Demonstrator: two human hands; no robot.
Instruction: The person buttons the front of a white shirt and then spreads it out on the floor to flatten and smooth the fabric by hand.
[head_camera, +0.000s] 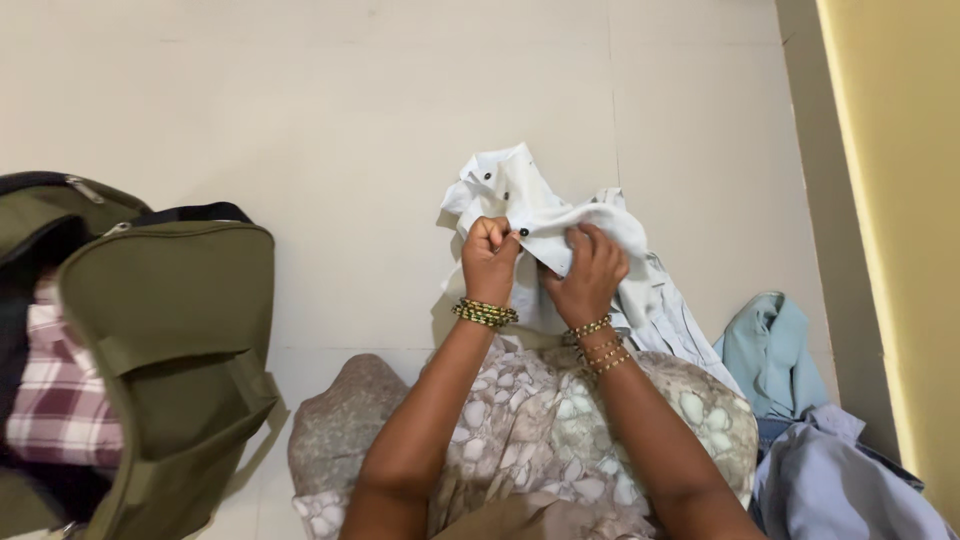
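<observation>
Both hands, left hand and right hand, pinch the white shirt between them.

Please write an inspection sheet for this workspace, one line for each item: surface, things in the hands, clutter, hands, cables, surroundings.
Surface: pale tiled floor, seen from above.
Things in the hands: white shirt with dark buttons, bunched and lifted over the lap; a dark button shows right beside the left fingertips.
Clutter: olive green bag lying open on the left, with a plaid cloth inside; light blue garment and grey-blue garment piled on the right.
Hands: left hand closed on the shirt's edge; right hand gripping the fabric next to it; bangles on both wrists.
Cables: nothing seen.
Surroundings: yellow wall along the right edge; patterned dress covers the person's lap.
</observation>
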